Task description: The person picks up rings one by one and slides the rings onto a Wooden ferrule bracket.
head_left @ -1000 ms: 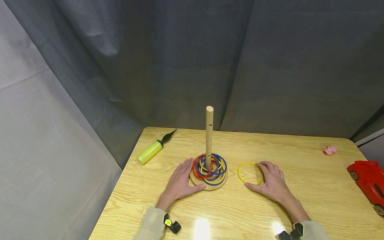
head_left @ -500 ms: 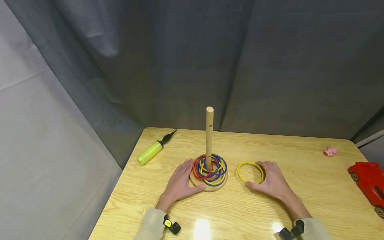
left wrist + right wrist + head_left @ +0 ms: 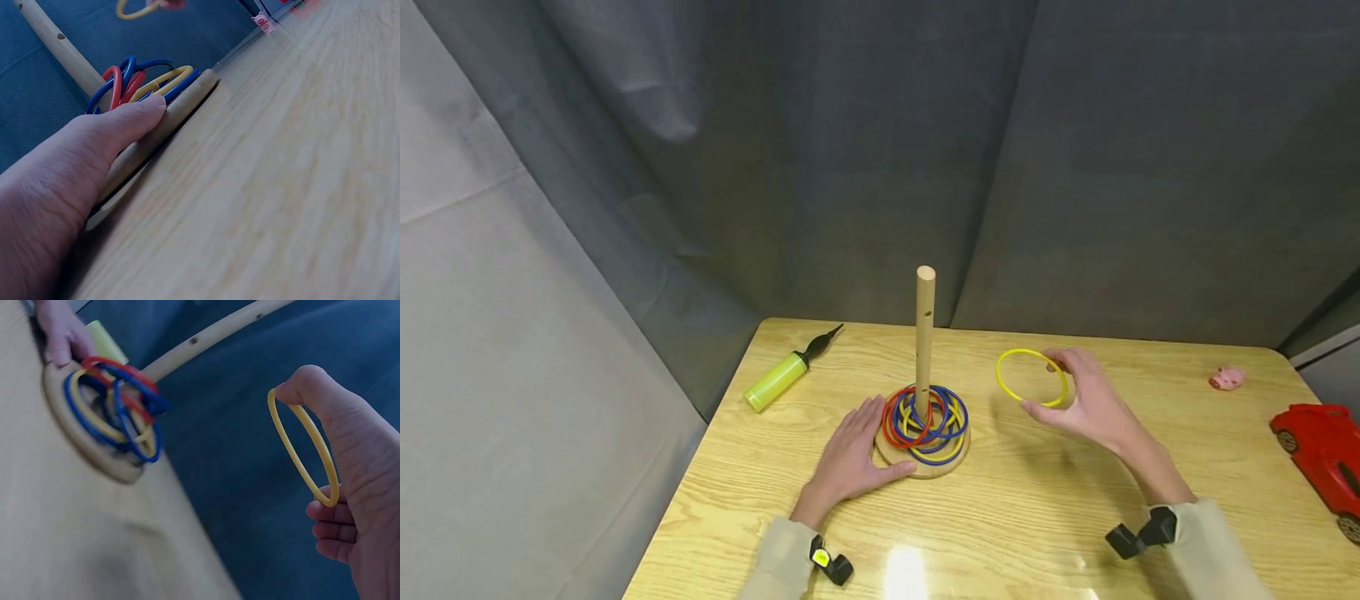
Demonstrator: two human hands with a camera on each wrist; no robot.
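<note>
Thumb and fingertips of my right hand (image 3: 1093,400) pinch a yellow ring (image 3: 324,453) by its rim, in the air above the table. My left hand (image 3: 848,458) lies along the left side of a round wooden base (image 3: 891,454), its fingers straight and its thumb touching the near rim. A tall wooden peg (image 3: 924,342) stands upright on that base. Loosely heaped round the foot of the peg are several red, blue and yellow rings (image 3: 181,76). The left fingertips are hidden in the left wrist view.
A green hand pump (image 3: 778,379) with a black nozzle lies at the back left of the table. To the far right are a pink pig toy (image 3: 1227,378) and a red toy car (image 3: 1322,458). A dark curtain (image 3: 850,167) hangs behind the table.
My right hand has raised the yellow ring off the tabletop, moving it up and away from me. The left hand and the base have stayed in place.
</note>
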